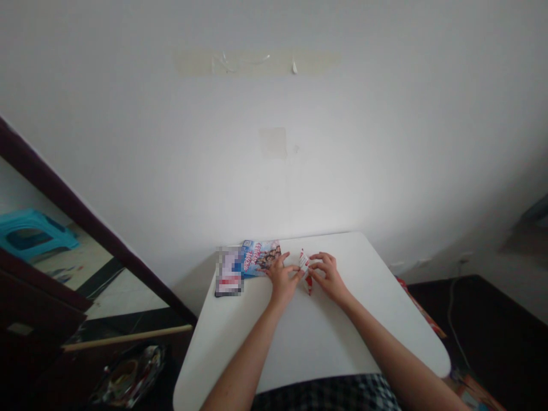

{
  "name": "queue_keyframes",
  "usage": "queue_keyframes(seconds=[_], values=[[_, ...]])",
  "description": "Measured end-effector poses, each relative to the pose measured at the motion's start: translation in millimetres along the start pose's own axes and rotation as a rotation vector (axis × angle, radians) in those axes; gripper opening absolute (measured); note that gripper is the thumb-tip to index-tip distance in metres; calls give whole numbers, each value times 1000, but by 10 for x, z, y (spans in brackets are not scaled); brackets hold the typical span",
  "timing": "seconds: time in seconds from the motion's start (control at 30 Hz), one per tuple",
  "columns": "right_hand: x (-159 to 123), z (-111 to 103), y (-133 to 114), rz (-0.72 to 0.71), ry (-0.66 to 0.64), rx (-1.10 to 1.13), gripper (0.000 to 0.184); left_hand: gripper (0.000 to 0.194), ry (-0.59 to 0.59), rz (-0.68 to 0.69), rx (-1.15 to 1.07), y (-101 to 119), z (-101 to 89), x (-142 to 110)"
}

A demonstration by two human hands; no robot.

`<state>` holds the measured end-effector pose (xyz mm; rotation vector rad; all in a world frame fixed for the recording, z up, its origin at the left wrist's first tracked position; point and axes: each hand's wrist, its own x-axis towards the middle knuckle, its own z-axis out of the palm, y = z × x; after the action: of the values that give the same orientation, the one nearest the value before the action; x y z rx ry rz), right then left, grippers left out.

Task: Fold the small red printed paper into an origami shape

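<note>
A small piece of folded paper (304,263), white with red parts and printed text, stands between my hands over the white table (319,337). My left hand (282,278) grips its left side between thumb and forefinger, with the other fingers spread near the colourful leaflet's right edge. On the other side, my right hand (329,278) pinches the paper with thumb and fingertips. Part of the paper is hidden behind the fingers. The blue printed leaflet (257,260) lies flat to the left, beside a blurred-out item with a dark edge (230,274).
The table's far edge meets a white wall (274,188) with old tape marks. To the left are a dark door frame (85,211) and a blue plastic stool (36,234). A dark bag-like container (128,374) with odds and ends stands low at left.
</note>
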<state>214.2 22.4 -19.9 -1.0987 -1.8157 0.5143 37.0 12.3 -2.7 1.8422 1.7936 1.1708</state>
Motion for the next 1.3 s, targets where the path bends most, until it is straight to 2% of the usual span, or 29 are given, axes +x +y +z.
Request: queue_keyframes(seconds=[0.33,0.5,0.73,1.03,1.3], values=[[-12,65,26,12,-22,-35,15,7,-27,75,42,-58,26,15],[1,27,44,18,22,-25,18,1,22,61,58,-49,22,-2],[5,8,47,15,37,10,21,5,26,21,71,-24,-32,7],[27,8,107,38,95,33,29,4,62,27,56,-69,-2,20],[33,13,211,20,95,19,19,6,89,14,-11,-65,3,31]])
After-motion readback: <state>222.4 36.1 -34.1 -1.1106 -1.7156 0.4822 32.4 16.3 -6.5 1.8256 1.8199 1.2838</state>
